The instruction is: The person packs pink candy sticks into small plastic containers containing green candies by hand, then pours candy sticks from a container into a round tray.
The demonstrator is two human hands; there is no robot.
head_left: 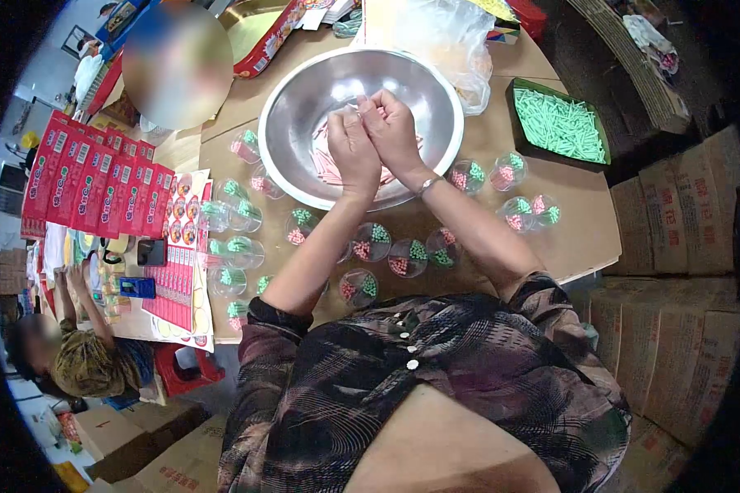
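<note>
Both hands are together over a large steel bowl (284, 123) that holds pink sticks (325, 164). My left hand (353, 152) has its fingers curled in, and what they hold, if anything, is hidden. Against it, my right hand (393, 135), with a bracelet at the wrist, is also closed, its fingertips pressed together; its contents cannot be made out. Around the near side of the bowl stand several clear cups (372, 242) with pink and green sticks inside. A dark tray (563, 160) of green sticks lies to the right.
Red printed packets (99, 185) stand at the left, near sticker sheets (185, 222) and a blue box (137, 287). A plastic bag (469, 74) lies behind the bowl. Cardboard boxes (686, 214) are stacked at the right. Another person (90, 353) works at the far left.
</note>
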